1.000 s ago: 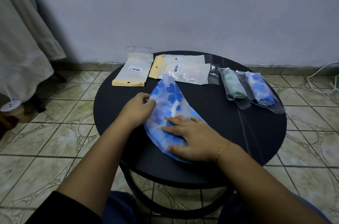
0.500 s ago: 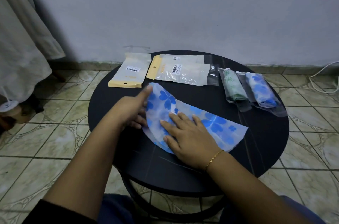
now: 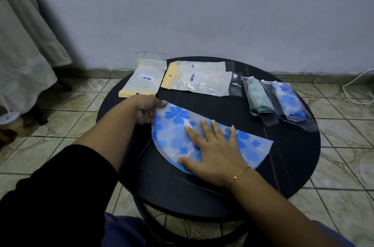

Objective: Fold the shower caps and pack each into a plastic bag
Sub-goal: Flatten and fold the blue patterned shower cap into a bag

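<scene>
The right hand (image 3: 214,151) pressed flat on the shower cap (image 3: 251,145); the left hand (image 3: 146,110), its grip pinching the cap's left end, its long axis running right.

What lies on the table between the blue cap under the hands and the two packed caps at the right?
Nothing: in the head view only bare black table separates the blue cap from the packed green cap and packed blue cap.
</scene>
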Motion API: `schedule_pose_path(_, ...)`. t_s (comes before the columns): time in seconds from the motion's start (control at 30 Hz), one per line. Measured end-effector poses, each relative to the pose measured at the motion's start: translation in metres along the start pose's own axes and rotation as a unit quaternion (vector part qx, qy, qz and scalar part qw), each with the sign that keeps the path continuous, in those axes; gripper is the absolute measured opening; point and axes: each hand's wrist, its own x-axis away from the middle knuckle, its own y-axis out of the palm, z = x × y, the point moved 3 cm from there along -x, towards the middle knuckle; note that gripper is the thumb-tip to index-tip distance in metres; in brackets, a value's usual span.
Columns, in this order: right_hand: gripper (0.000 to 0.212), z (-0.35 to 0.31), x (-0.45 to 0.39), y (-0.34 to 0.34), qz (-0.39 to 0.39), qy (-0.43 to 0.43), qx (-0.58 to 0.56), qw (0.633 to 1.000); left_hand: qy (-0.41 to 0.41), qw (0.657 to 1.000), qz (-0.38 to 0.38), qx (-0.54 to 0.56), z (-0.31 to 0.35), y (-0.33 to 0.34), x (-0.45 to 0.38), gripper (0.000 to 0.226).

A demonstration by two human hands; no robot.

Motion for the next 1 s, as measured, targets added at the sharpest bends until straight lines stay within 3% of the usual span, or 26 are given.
schedule_pose_path(0.27, 0.073, -0.003, 0.003, -0.004, -0.009, 0.007, -0.002, 1.0, 0.072, 0.994, 0.085, 0.016, -0.004, 0.006, 0.0, 0.012)
schedule_pose_path(0.5, 0.075, -0.003, 0.002, -0.006, -0.007, 0.009, -0.006, 1.0, 0.175, 0.94, 0.245, -0.163, 0.0, 0.005, 0.007, 0.023)
schedule_pose_path(0.6, 0.08, -0.005, 0.004, -0.008, 0.006, 0.005, -0.026, 1.0, 0.225, 0.889, 0.303, -0.258, 0.003, 0.01, 0.021, 0.029)
schedule_pose_path(0.7, 0.077, -0.006, 0.007, -0.016, 0.037, 0.0, -0.057, 0.998, 0.359, 0.776, 0.361, -0.373, 0.001, 0.027, 0.048, 0.029)
schedule_pose_path(0.77, 0.064, -0.002, 0.008, -0.024, 0.068, 0.001, -0.075, 0.995, 0.452, 0.721, 0.335, -0.405, -0.006, 0.048, 0.068, 0.023)
schedule_pose_path(0.8, 0.058, 0.001, 0.008, -0.027, 0.08, 0.005, -0.076, 0.994, 0.469, 0.712, 0.307, -0.424, -0.011, 0.059, 0.075, 0.023)
schedule_pose_path(1.0, 0.056, 0.024, 0.012, -0.018, 0.035, 0.048, -0.01, 0.998, 0.308, 0.753, 0.147, -0.563, -0.044, 0.083, 0.066, 0.052)
